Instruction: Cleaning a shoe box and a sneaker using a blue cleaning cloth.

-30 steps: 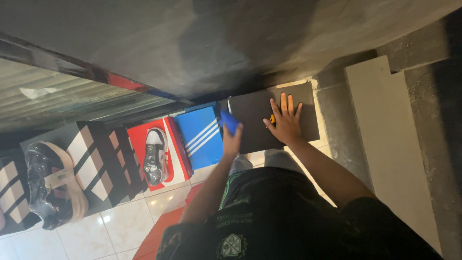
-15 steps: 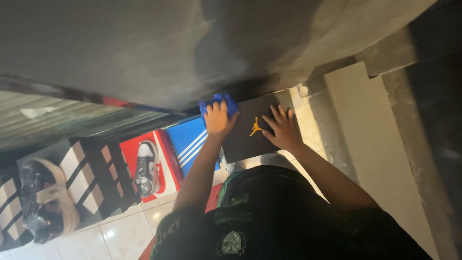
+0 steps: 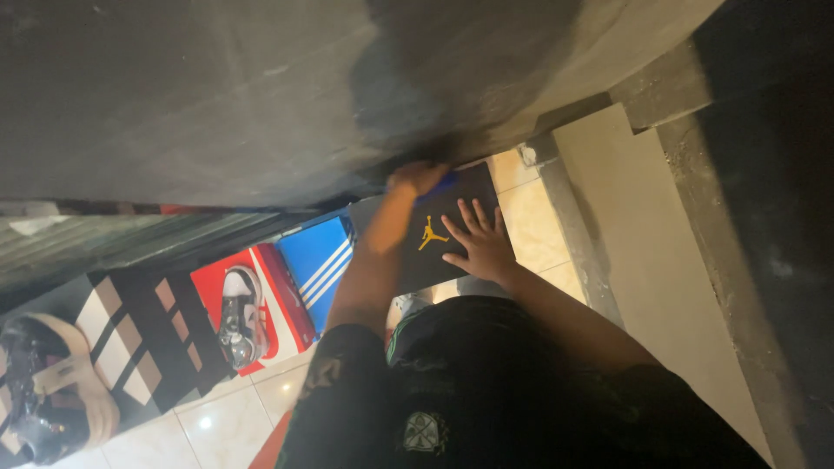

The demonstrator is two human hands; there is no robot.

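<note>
1. Resting flat, fingers spread wide: the right hand (image 3: 480, 247), palm down on the lid of the black shoe box (image 3: 417, 260), just beside the yellow figure printed there.
2. Curling shut at the far edge of the same box: the left hand (image 3: 417, 176), closed around a blue cloth (image 3: 441, 183), only a small strip of the blue showing past the knuckles.
3. Stretching forward from the dark shirt (image 3: 486, 391) at the bottom of the view: both bare forearms, the left one reaching farther than the right.
4. Lying at the right end of a row on the tiled floor (image 3: 226, 421): the black shoe box, its far edge tucked against the dark wall (image 3: 261, 95) rising behind it.
5. Sitting just beside the black box on its left, touching or nearly so: a blue box with white stripes (image 3: 317, 265).
6. Following next in the row: a red box (image 3: 261, 304) with a grey and white shoe (image 3: 236, 317) lying on top of it.
7. Standing farther left: a black box with a tan checker pattern (image 3: 143, 334).
8. Showing at the left edge, partly cut off: a tan and black sandal (image 3: 43, 391) on top of another box.
9. Running along the right side, well apart from the row: pale concrete steps (image 3: 634, 217), with dark shadow beyond them.
10. Gleaming faintly under the boxes: cream tiles, one small bright spot of light near the bottom left.
</note>
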